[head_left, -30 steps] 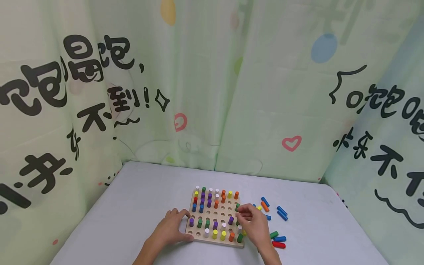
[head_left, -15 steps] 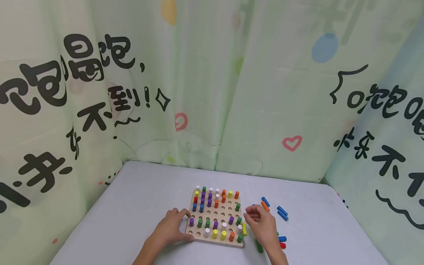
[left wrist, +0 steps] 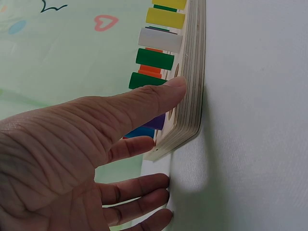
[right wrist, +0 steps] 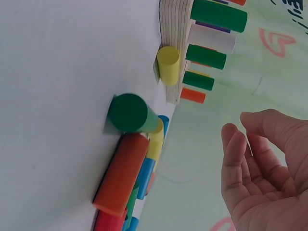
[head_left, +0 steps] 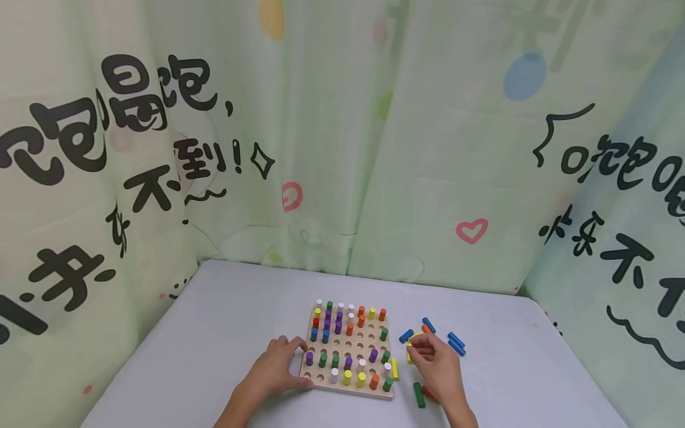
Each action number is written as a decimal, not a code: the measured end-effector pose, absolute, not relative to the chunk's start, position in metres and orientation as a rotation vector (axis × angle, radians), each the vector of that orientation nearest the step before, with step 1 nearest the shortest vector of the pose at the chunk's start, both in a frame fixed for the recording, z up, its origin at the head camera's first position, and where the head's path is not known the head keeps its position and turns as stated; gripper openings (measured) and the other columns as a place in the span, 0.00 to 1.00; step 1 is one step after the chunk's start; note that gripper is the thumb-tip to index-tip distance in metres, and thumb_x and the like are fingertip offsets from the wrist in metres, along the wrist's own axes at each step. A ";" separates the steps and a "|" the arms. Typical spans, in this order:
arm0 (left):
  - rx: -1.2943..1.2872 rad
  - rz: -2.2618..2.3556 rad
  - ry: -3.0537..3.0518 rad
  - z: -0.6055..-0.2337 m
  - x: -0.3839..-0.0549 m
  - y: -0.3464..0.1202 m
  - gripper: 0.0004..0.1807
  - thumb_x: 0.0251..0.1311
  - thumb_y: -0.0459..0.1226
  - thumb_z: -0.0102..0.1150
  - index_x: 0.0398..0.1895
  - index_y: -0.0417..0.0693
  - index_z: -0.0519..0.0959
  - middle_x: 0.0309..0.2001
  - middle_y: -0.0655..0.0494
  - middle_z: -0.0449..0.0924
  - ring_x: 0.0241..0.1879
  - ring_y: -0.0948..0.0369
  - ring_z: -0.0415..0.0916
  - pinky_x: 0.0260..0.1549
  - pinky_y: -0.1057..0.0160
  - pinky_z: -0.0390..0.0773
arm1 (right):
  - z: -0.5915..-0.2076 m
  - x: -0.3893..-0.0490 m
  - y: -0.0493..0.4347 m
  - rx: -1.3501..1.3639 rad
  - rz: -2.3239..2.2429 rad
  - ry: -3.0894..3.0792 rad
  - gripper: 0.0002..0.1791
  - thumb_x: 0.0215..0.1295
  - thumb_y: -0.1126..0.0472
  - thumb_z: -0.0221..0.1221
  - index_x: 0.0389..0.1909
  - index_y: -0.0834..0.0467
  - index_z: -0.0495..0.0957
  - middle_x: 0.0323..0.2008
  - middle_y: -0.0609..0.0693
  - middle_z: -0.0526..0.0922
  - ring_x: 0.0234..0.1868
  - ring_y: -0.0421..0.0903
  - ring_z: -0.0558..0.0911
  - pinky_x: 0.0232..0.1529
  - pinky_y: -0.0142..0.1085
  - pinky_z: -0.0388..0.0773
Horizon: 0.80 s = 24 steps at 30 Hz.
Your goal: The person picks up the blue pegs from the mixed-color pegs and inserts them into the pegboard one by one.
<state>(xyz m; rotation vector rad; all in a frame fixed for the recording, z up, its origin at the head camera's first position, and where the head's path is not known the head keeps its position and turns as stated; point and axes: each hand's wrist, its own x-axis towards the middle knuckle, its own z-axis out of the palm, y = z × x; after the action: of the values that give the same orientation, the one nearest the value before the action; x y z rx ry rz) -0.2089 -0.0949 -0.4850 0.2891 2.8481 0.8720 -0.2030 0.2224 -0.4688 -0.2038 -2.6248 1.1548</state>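
A wooden pegboard lies on the table, its upright pegs in purple, green, white, yellow, orange, red and blue among bare holes. My left hand holds its near left corner. In the left wrist view the thumb lies against the front edge, the index finger touches the side, and the other fingers stay off the board. My right hand hovers over the loose pegs right of the board. Nothing shows between its bent fingers in the right wrist view. A yellow peg lies under those fingertips.
Loose blue pegs lie beyond my right hand. On the near side are a green peg and an orange-red peg, partly hidden in the head view. Another yellow peg lies against the board's right edge. Printed curtains surround the table.
My right hand has moved right, from the board's right edge to over the loose pegs. A green peg stands in the board where its fingers were. My left hand has stayed in place.
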 end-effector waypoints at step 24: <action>0.282 0.862 2.858 -0.486 -0.209 -0.095 0.33 0.42 0.50 0.84 0.51 0.55 0.78 0.44 0.49 0.74 0.44 0.51 0.68 0.48 0.42 0.79 | -0.473 -0.201 0.255 -0.265 1.015 -2.674 0.12 0.61 0.67 0.70 0.44 0.65 0.82 0.38 0.54 0.87 0.38 0.49 0.84 0.43 0.44 0.83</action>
<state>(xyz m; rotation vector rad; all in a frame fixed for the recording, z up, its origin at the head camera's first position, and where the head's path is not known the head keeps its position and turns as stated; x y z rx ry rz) -0.2090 -0.0947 -0.4865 0.2820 2.8578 0.8623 -0.2011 0.2552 -0.4728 -0.2648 -2.6736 1.0146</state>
